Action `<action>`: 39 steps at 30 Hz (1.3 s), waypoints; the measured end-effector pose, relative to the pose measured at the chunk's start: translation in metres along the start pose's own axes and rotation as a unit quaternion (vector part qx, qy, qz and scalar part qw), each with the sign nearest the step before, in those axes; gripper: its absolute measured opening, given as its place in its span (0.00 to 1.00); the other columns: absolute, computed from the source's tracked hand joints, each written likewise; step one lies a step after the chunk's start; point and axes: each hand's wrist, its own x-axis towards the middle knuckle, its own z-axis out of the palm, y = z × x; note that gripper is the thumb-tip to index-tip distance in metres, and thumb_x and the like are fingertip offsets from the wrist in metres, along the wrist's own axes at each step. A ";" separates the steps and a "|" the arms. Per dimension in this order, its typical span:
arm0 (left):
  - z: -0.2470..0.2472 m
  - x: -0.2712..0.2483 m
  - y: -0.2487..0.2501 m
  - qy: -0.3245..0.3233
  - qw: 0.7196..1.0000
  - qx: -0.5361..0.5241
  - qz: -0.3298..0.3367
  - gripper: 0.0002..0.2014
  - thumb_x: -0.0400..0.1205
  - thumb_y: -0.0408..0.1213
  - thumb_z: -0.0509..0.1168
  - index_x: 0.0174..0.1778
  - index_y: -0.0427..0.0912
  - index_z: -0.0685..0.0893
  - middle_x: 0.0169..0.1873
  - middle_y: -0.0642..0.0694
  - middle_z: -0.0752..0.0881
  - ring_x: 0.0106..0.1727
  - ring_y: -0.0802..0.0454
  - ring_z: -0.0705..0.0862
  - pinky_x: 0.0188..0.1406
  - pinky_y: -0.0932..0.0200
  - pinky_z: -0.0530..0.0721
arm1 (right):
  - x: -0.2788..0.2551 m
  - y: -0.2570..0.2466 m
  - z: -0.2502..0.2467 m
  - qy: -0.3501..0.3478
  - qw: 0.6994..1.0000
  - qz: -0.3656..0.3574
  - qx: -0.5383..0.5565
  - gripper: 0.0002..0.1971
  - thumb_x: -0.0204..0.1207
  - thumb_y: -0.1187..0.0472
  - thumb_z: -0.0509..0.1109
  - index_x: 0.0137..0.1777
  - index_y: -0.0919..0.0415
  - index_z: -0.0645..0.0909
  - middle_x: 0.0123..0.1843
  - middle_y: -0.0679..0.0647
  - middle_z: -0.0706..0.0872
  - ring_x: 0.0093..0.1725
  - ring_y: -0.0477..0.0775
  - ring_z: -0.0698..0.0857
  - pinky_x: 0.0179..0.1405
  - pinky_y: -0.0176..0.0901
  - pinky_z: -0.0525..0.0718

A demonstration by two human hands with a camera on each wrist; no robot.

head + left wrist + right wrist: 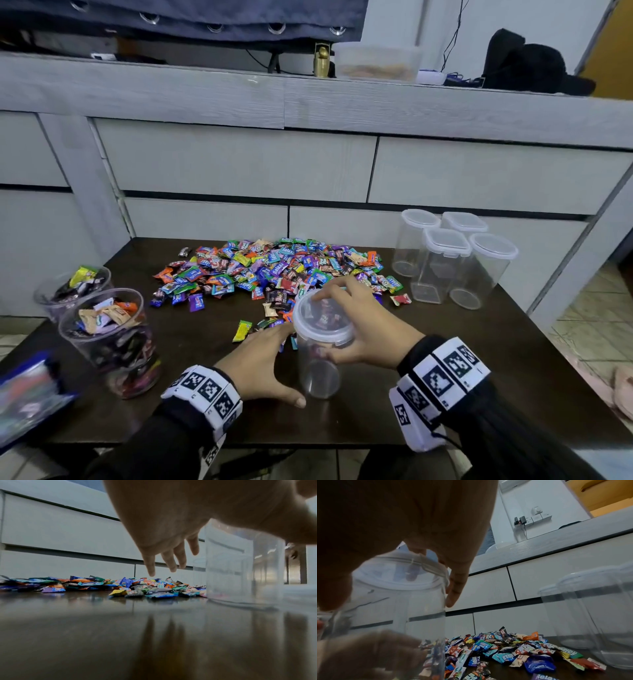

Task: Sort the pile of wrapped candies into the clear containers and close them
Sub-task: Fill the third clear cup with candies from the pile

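Observation:
A clear round container point(318, 370) with a white-rimmed lid point(320, 318) stands upright on the dark table, just in front of the pile of wrapped candies point(274, 270). My right hand point(334, 327) grips its top, with the fingers curled over the lid and the thumb on the near wall. The right wrist view shows those fingers point(455, 588) hooked over the lid point(393, 572). My left hand point(287, 366) lies open against the container's left side, thumb near the base. In the left wrist view its fingers point(173, 559) are straight and spread beside the container point(240, 574).
Two open containers point(109, 339) partly filled with candies stand at the left, beside a blue bag point(27, 394). Several empty lidded containers point(445, 260) stand at the back right. Grey drawer fronts point(239, 161) rise behind the table point(462, 377).

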 end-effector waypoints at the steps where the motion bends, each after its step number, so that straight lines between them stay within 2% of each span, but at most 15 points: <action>1: -0.001 -0.001 0.002 0.015 0.999 -0.033 0.005 0.57 0.54 0.70 0.79 0.76 0.71 0.55 0.77 0.63 0.67 0.77 0.63 0.65 0.77 0.60 0.65 | 0.001 0.000 0.001 -0.008 1.000 -0.002 0.005 0.38 0.62 0.50 0.82 0.71 0.50 0.70 0.69 0.50 0.65 0.70 0.52 0.66 0.72 0.50 0.69; 4: -0.005 -0.001 0.011 0.058 0.992 -0.114 0.023 0.54 0.50 0.69 0.81 0.69 0.77 0.58 0.70 0.76 0.68 0.74 0.71 0.67 0.70 0.75 0.64 | 0.003 0.002 0.001 -0.021 1.000 -0.010 0.019 0.38 0.62 0.53 0.82 0.71 0.51 0.69 0.70 0.50 0.65 0.72 0.52 0.66 0.74 0.51 0.68; 7: -0.010 0.003 0.020 0.087 0.982 -0.166 0.041 0.57 0.48 0.69 0.81 0.73 0.73 0.60 0.71 0.69 0.74 0.75 0.66 0.71 0.74 0.64 0.69 | 0.005 0.005 0.000 -0.027 0.999 -0.027 0.030 0.38 0.62 0.54 0.82 0.72 0.52 0.70 0.71 0.50 0.66 0.74 0.50 0.66 0.76 0.47 0.67; 10: -0.016 0.005 0.028 0.121 0.967 -0.216 0.063 0.53 0.50 0.65 0.83 0.69 0.81 0.62 0.68 0.74 0.76 0.72 0.71 0.73 0.71 0.68 0.72 | 0.007 0.008 -0.005 -0.044 0.997 -0.052 0.046 0.39 0.61 0.57 0.84 0.71 0.55 0.71 0.72 0.51 0.69 0.73 0.47 0.69 0.75 0.40 0.66; 12: -0.018 0.006 0.031 0.136 0.958 -0.244 0.064 0.51 0.52 0.57 0.86 0.70 0.76 0.67 0.66 0.70 0.79 0.71 0.68 0.77 0.72 0.62 0.75 | 0.008 0.009 -0.010 -0.065 0.988 -0.027 0.134 0.38 0.60 0.59 0.85 0.70 0.54 0.71 0.70 0.50 0.75 0.70 0.44 0.75 0.69 0.36 0.72; 15: -0.019 0.007 0.033 0.136 0.952 -0.270 0.043 0.48 0.52 0.51 0.86 0.68 0.67 0.72 0.63 0.63 0.84 0.67 0.64 0.81 0.71 0.52 0.79 | 0.014 0.006 -0.018 -0.067 0.962 0.059 0.260 0.23 0.72 0.55 0.77 0.64 0.50 0.73 0.61 0.44 0.81 0.61 0.42 0.81 0.57 0.30 0.79; 17: -0.018 0.007 0.034 0.134 0.953 -0.268 0.041 0.47 0.53 0.48 0.88 0.68 0.64 0.73 0.64 0.60 0.84 0.67 0.64 0.81 0.71 0.54 0.78 | 0.024 0.006 -0.019 -0.013 0.975 0.117 0.188 0.08 0.81 0.49 0.65 0.53 0.52 0.76 0.51 0.46 0.82 0.54 0.48 0.81 0.55 0.40 0.79; 20: -0.016 0.008 0.034 0.133 0.952 -0.274 0.040 0.45 0.57 0.36 0.88 0.68 0.60 0.75 0.62 0.61 0.85 0.65 0.69 0.81 0.66 0.68 0.77 | 0.038 0.005 -0.016 -0.024 0.979 0.184 0.082 0.21 0.86 0.47 0.53 0.35 0.59 0.70 0.37 0.57 0.76 0.39 0.55 0.74 0.40 0.46 0.68; 22: -0.015 0.009 0.034 0.125 0.950 -0.282 0.040 0.44 0.58 0.31 0.87 0.67 0.58 0.75 0.59 0.63 0.85 0.62 0.74 0.81 0.60 0.78 0.75 | 0.046 0.005 -0.012 -0.045 0.976 0.203 0.063 0.24 0.87 0.48 0.50 0.32 0.60 0.68 0.36 0.60 0.73 0.37 0.55 0.72 0.37 0.45 0.65; 24: -0.016 0.010 0.034 0.116 0.949 -0.290 0.039 0.45 0.59 0.29 0.87 0.69 0.55 0.74 0.60 0.63 0.84 0.61 0.76 0.81 0.60 0.79 0.74 | 0.053 0.004 -0.008 -0.054 0.973 0.219 0.051 0.25 0.88 0.49 0.48 0.32 0.61 0.69 0.36 0.60 0.73 0.36 0.55 0.72 0.34 0.44 0.65; 28: -0.020 0.013 0.033 0.101 0.950 -0.292 0.042 0.46 0.59 0.30 0.87 0.69 0.58 0.72 0.63 0.61 0.83 0.64 0.72 0.81 0.65 0.75 0.75 | 0.061 0.005 0.000 -0.070 0.962 0.259 0.046 0.15 0.88 0.56 0.48 0.46 0.63 0.71 0.45 0.61 0.75 0.45 0.56 0.74 0.44 0.42 0.69; 31: -0.019 0.011 0.033 0.095 0.951 -0.291 0.046 0.46 0.59 0.33 0.87 0.68 0.63 0.72 0.65 0.61 0.83 0.68 0.67 0.80 0.69 0.69 0.75 | 0.062 0.002 0.003 -0.030 0.953 0.293 0.079 0.08 0.87 0.61 0.50 0.47 0.63 0.64 0.36 0.57 0.70 0.46 0.56 0.73 0.43 0.43 0.68; 33: -0.018 0.010 0.035 0.094 0.949 -0.297 0.046 0.47 0.58 0.37 0.88 0.70 0.62 0.71 0.66 0.59 0.83 0.69 0.66 0.79 0.71 0.64 0.75 | 0.061 0.001 0.002 -0.027 0.961 0.270 0.056 0.11 0.87 0.62 0.51 0.43 0.64 0.64 0.33 0.54 0.67 0.44 0.55 0.72 0.42 0.42 0.67; 36: -0.016 0.008 0.036 0.075 0.955 -0.284 0.048 0.55 0.54 0.50 0.87 0.77 0.51 0.68 0.70 0.52 0.80 0.73 0.58 0.77 0.76 0.51 0.73 | 0.062 -0.003 -0.003 -0.049 0.984 0.173 0.020 0.19 0.87 0.57 0.51 0.35 0.62 0.69 0.34 0.56 0.73 0.37 0.54 0.72 0.38 0.42 0.66; 39: -0.017 0.007 0.035 0.053 0.958 -0.277 0.043 0.58 0.52 0.51 0.86 0.78 0.46 0.67 0.71 0.51 0.79 0.73 0.58 0.77 0.77 0.47 0.73 | 0.063 -0.007 -0.005 -0.027 0.994 0.106 0.022 0.22 0.86 0.50 0.56 0.30 0.57 0.69 0.29 0.51 0.72 0.29 0.49 0.69 0.31 0.45 0.65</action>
